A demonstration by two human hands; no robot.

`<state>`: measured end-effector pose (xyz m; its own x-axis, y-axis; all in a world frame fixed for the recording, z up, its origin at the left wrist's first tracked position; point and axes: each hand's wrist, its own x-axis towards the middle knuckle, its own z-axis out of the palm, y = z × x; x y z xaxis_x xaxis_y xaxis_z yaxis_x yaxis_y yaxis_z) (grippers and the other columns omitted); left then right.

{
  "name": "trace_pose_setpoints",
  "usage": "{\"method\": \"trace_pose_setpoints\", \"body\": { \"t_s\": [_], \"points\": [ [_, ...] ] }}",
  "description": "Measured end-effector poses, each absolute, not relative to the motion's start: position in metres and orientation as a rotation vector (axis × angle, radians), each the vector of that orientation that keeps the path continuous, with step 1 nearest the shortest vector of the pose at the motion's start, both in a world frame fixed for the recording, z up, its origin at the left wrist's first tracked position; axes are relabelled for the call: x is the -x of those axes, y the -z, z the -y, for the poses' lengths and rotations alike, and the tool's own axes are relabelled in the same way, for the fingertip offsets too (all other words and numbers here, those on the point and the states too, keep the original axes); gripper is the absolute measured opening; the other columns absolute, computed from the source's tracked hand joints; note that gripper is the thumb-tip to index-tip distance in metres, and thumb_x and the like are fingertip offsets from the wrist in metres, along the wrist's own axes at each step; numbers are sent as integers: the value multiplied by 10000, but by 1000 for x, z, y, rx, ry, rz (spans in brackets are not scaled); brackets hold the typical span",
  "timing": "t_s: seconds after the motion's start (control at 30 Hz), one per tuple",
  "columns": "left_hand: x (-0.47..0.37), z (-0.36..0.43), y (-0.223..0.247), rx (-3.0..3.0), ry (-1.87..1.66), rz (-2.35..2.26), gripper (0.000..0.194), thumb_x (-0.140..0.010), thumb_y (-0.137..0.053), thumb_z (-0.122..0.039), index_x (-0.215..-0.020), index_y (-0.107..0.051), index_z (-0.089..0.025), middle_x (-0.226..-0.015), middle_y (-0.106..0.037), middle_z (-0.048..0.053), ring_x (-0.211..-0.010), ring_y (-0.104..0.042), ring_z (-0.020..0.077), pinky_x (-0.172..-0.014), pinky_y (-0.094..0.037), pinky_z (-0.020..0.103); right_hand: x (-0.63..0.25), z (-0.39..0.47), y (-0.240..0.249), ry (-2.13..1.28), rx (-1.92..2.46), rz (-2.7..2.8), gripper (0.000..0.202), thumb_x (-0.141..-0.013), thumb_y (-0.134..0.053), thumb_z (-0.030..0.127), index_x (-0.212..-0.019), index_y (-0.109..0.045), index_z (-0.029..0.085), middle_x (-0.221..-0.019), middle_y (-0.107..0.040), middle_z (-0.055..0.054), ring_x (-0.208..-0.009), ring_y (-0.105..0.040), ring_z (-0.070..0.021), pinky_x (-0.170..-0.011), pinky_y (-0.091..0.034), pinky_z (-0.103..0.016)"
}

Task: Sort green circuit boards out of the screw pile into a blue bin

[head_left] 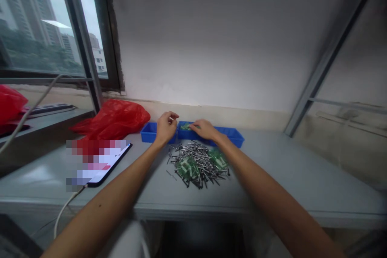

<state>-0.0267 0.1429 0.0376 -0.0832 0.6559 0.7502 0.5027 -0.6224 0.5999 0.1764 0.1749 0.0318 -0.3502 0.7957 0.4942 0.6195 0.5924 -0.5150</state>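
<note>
Three blue bins stand in a row at the back of the table. My left hand (pixel 167 127) is over the left bin (pixel 148 134), its fingers curled; whether something small is between them is too small to tell. At the middle bin (pixel 183 134), which has green pieces (pixel 185 126) in it, my right hand (pixel 203 128) has its fingertips pressed together at the contents; what they hold is hidden. The right bin (pixel 237 139) is partly behind my right wrist. In front lies a pile of metal screws (pixel 198 154) with green packets (pixel 188 168) on top.
A red plastic bag (pixel 121 119) lies at the back left, beside a tablet or phone (pixel 104 165) with a white cable (pixel 65 205). Metal frame posts (pixel 320 64) rise at both sides, with a window at left.
</note>
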Motion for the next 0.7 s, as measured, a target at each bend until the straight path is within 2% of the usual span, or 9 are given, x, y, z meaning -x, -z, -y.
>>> {"method": "trace_pose_setpoints", "body": {
  "t_s": [0.07, 0.13, 0.27, 0.43, 0.57, 0.7],
  "points": [
    [25, -142, -37, -2088, -1795, -1295, 224, -729, -489, -66, -853, -648, -165, -856, -629, 30, -649, -541, 122, -650, -469, 257, -172, -179, -31, -153, 1103, 2234, 317, -835, -614, 516, -749, -746, 241, -872, -714, -94, -848, -615, -249, -807, -409, -367],
    [23, -140, -36, -2145, -1778, -1286, 226, -729, -492, -53, -849, -643, -171, -849, -620, 25, -638, -531, 117, -647, -463, 257, -165, -182, -30, -84, 1121, 2322, 402, -865, -561, 552, -695, -728, 229, -832, -703, -112, -800, -614, -242, -793, -413, -377],
    [19, -135, -37, -2270, -1732, -1250, 224, -723, -490, -44, -829, -637, -176, -835, -599, 21, -649, -517, 124, -658, -457, 266, -149, -184, -25, -113, 1241, 2295, 493, -847, -559, 609, -558, -659, 223, -676, -675, -107, -746, -618, -243, -782, -428, -397],
    [18, -131, -38, -2359, -1645, -1231, 197, -742, -491, -61, -830, -628, -173, -832, -583, 23, -658, -516, 134, -680, -461, 283, -144, -182, -30, -221, 1338, 2252, 500, -817, -583, 630, -526, -647, 229, -637, -668, -113, -769, -630, -272, -785, -427, -429],
    [19, -133, -36, -2440, -1577, -1247, 200, -766, -488, -79, -863, -631, -180, -847, -574, 25, -701, -533, 149, -724, -472, 298, -156, -169, -50, -231, 1266, 2213, 439, -856, -568, 554, -589, -679, 224, -669, -681, -96, -707, -611, -245, -737, -409, -389],
    [18, -134, -34, -2576, -1456, -1216, 237, -799, -488, -103, -954, -641, -197, -953, -601, 52, -862, -580, 192, -832, -481, 341, -188, -138, -71, -165, 1090, 2292, 289, -857, -580, 363, -637, -711, 230, -661, -683, -54, -626, -571, -192, -675, -395, -344]
  ]
}}
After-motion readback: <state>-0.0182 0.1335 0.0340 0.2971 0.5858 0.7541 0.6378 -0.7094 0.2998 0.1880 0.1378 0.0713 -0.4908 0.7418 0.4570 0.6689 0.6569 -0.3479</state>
